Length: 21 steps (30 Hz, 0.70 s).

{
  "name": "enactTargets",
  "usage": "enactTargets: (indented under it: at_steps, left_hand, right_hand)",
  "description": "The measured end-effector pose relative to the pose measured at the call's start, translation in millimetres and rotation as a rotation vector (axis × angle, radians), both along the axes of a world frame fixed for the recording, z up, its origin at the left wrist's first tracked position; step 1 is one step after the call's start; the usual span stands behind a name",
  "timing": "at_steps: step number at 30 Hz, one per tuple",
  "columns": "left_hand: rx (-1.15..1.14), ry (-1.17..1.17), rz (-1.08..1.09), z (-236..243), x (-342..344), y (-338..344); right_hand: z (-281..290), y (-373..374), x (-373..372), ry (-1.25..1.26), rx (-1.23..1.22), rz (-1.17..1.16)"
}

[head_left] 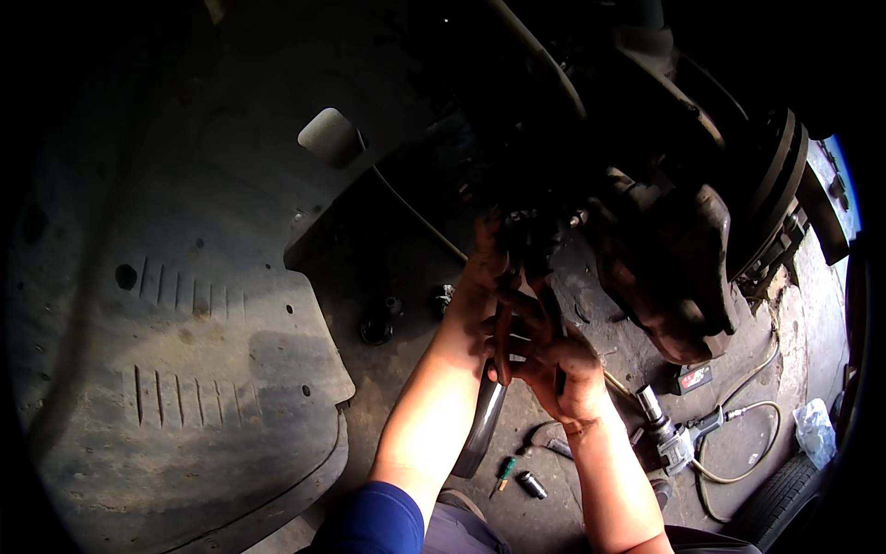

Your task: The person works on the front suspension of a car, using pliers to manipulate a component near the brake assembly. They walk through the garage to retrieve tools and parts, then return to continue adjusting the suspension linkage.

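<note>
My right hand is closed, its fingers curled around a dark long-handled tool whose kind I cannot make out. A shiny black bar, perhaps part of it, slants down toward me below the fingers. My left hand reaches farther up into deep shadow, beside dark parts under the vehicle. Its fingers are too dark to read. Just right of the hands hangs a rusty metal suspension part, with a brake disc at its far right.
On the floor at right lie an air impact wrench with its hose, and a tyre. A socket and a green-handled screwdriver lie near my right forearm. A large slotted undertray panel covers the left.
</note>
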State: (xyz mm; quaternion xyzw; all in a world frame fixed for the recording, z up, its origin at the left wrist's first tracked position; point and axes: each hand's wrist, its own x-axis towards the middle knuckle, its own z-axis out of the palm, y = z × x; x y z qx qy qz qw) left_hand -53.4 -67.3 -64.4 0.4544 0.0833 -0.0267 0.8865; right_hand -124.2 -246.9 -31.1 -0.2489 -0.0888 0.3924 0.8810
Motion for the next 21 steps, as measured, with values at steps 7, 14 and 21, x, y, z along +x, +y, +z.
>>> enactTargets:
  at_steps: [7, 14, 21]
  left_hand:
    - [0.019, 0.018, -0.004, -3, 1, 1]
    - [-0.213, -0.095, -0.147, -33, 20, 19]
    - [-0.148, -0.144, -0.187, -34, 16, 26]
  right_hand:
    - [1, 2, -4, 0.012, -0.011, 0.035]
    - [-9, 6, -8, 0.02, 0.015, 0.059]
    - [-5, -1, 1, 0.001, -0.003, 0.092]
